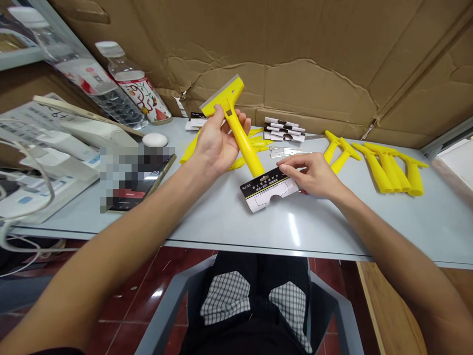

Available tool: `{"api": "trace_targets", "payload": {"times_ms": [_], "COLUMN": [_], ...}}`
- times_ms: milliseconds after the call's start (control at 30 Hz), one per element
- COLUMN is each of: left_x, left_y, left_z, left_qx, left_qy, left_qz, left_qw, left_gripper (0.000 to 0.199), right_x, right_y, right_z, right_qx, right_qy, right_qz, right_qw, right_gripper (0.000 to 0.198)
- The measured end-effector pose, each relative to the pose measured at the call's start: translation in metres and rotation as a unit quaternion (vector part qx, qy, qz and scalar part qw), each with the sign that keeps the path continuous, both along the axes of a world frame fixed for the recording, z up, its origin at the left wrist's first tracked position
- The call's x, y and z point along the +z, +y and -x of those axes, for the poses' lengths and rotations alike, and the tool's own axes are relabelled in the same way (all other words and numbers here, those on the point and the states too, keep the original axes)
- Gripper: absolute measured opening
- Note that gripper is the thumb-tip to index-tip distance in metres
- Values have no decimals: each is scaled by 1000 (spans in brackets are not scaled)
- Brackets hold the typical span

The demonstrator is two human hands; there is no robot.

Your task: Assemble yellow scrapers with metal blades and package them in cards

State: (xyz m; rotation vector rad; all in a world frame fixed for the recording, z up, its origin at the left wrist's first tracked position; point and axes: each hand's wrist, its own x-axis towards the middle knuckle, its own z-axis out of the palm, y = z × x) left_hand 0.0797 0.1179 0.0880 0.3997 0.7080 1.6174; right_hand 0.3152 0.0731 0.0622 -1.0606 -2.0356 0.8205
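My left hand (220, 140) is closed around a yellow scraper (242, 138) near its head, thumb on the front. Its wide head with a metal blade tilts up to the left, and the handle slants down to the right. In my right hand (312, 175) a black and white printed card (271, 190) is pinched between thumb and fingers. The card has a hang hole and a notch, and it overlaps the lower end of the handle; whether they touch I cannot tell. Just beyond my right hand lie thin metal blades (285, 152).
More yellow scraper handles (388, 167) lie at the right. Folded cards (284, 129) are stacked at the back before a cardboard wall (314, 54). On the left are a phone (158, 175), a white oval object (155, 140), plastic bottles (140, 88), and white boxes with cables.
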Motion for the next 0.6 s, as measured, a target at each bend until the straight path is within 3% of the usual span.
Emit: {"api": "trace_targets", "payload": {"times_ms": [333,600], "left_x": [6,-5], "left_y": [-9,-17], "left_z": [-7,-19], "left_qx": [0,-29], "left_qy": [-23,-31], "left_qz": [7,16], "left_qw": [1000,999], "left_gripper": [20,17], "right_x": [3,-6], "right_y": [-2,2], "right_z": [0,8], "right_qx": [35,-59], "right_qy": [107,140], "right_qz": [-30,-10], "right_qw": [993,988], "right_gripper": [33,42]}}
